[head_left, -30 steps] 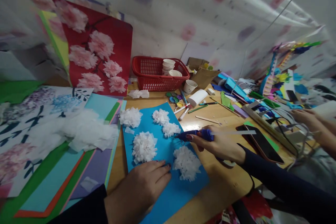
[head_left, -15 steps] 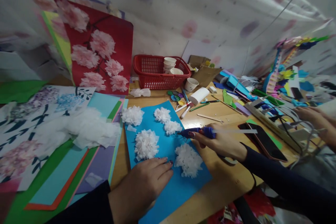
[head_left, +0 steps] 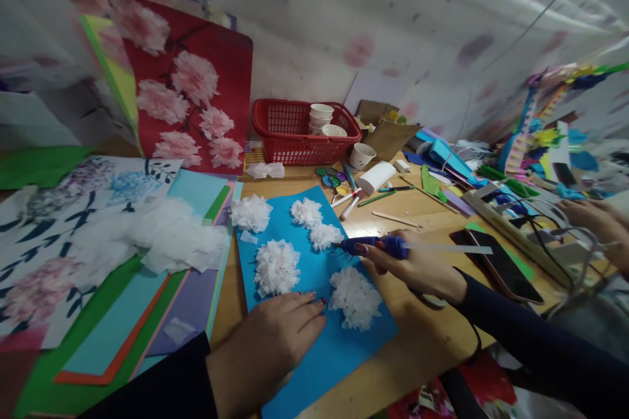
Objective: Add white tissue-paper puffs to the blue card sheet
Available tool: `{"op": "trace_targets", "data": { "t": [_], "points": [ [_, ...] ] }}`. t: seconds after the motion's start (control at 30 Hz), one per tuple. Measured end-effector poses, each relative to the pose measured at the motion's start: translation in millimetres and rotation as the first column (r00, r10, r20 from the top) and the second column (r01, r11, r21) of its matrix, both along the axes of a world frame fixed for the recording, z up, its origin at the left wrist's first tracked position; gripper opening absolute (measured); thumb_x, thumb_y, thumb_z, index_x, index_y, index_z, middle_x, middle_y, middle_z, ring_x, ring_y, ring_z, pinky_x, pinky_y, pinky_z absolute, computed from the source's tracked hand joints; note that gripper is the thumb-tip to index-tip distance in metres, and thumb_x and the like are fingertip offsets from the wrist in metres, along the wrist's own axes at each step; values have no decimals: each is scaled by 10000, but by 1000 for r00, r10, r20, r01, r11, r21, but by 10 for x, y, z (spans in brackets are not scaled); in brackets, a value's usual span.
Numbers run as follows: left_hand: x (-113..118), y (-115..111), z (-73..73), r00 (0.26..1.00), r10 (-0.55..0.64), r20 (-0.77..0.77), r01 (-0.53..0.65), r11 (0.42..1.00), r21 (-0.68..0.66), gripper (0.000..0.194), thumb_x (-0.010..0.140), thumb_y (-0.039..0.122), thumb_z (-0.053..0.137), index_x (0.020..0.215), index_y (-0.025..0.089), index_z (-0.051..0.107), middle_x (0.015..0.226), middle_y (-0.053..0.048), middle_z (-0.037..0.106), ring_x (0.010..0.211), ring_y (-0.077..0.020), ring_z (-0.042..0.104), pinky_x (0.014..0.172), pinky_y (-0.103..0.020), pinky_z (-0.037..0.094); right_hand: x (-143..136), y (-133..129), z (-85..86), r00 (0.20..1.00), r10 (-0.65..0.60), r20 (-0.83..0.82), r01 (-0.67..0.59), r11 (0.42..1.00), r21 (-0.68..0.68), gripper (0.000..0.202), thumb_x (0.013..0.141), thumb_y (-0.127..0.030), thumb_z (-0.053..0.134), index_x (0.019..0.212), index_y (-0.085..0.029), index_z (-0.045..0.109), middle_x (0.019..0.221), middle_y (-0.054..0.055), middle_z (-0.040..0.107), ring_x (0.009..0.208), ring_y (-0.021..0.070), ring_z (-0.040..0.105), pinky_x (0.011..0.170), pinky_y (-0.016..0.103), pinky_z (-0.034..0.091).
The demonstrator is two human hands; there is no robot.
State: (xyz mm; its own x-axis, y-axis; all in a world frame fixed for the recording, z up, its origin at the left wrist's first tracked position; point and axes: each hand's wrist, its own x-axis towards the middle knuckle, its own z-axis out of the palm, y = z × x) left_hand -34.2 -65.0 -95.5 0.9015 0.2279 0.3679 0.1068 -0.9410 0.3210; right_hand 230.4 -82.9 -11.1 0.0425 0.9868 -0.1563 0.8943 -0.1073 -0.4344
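Note:
A blue sheet (head_left: 334, 353) lies on the wooden table with several white tissue flowers on it, one of them (head_left: 276, 267) just above my left hand. My left hand (head_left: 280, 334) rests flat on the sheet, fingers stretched out, holding nothing. In my right hand (head_left: 417, 262) is a blue glue gun (head_left: 361, 247), gripped with the fingers wrapped round it. A clear glue stick (head_left: 452, 248) sticks out of its back. The gun's tip is beside a small white flower (head_left: 325, 236) near the sheet's right edge.
Behind stands a red basket (head_left: 304, 156) with paper cups. A red flower picture (head_left: 230, 65) leans at the back left. Loose tissue (head_left: 171, 232) lies on coloured papers at left. Markers, a phone (head_left: 511, 268) and cables are at right, near another person's hand (head_left: 592, 222).
The view has shifted slightly. My left hand stays flat on the sheet, and my right hand keeps the glue gun near the same small flower.

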Motion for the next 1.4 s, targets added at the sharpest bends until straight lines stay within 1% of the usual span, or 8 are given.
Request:
{"op": "trace_targets", "data": {
  "t": [0.2,0.47,0.63,0.73,0.83,0.97,1.1,1.4],
  "points": [
    [7,4,2,1000,10,27,-10,1000,11,352,826,70,456,1157,108,570,1198,-105,637,1106,-233,588,934,-378,505,-3,-37,57,999,-34,-16,34,999,-11,536,820,-608,472,525,-173,578,473,18,563,428,110,467,452,256,321],
    [23,-7,-11,999,14,41,-15,1000,8,341,835,69,448,1150,105,574,1174,-111,647,1100,-223,589,927,-378,507,-48,-33,129,1000,-4,-4,4,1000,-23,508,814,-602,494,558,-177,603,474,12,579,417,110,493,448,244,335],
    [17,0,33,998,12,60,-13,1000,7,310,852,77,429,1113,98,595,1134,-105,665,1060,-220,604,926,-363,505,-90,20,191,998,18,59,-15,999,-50,537,807,-624,483,547,-173,615,472,17,577,419,107,485,446,248,316],
    [15,-4,34,997,19,70,-20,1000,10,291,870,95,432,1112,99,595,1135,-101,664,1053,-216,603,930,-355,501,-139,87,186,995,66,70,-58,992,-113,570,807,-652,449,544,-170,599,479,18,569,422,101,458,445,253,294],
    [20,-11,4,997,26,76,-26,1000,-1,285,872,108,452,1119,111,592,1147,-88,660,1074,-205,588,949,-340,485,-185,142,174,993,70,91,-57,988,-144,595,799,-677,430,534,-169,588,476,16,553,416,95,432,438,256,272],
    [28,-11,-8,996,25,85,-25,1000,-1,273,859,114,473,1098,103,603,1122,-92,668,1058,-202,592,947,-334,483,-218,172,176,994,76,80,-65,989,-132,604,798,-682,425,514,-169,574,462,10,539,404,88,414,432,253,261],
    [35,-6,4,993,36,108,-38,999,17,262,870,101,460,1083,107,613,1103,-82,676,1036,-192,600,935,-321,489,-220,180,171,995,89,48,-83,991,-108,589,810,-660,434,514,-170,572,459,3,540,410,88,434,444,246,290],
    [29,-10,-8,994,29,110,-32,999,28,267,887,108,435,1088,109,611,1116,-86,671,1046,-192,598,944,-323,484,-140,125,148,997,65,28,-61,987,-148,574,803,-662,444,560,-163,588,491,13,568,424,93,450,439,242,297]
  ]
}}
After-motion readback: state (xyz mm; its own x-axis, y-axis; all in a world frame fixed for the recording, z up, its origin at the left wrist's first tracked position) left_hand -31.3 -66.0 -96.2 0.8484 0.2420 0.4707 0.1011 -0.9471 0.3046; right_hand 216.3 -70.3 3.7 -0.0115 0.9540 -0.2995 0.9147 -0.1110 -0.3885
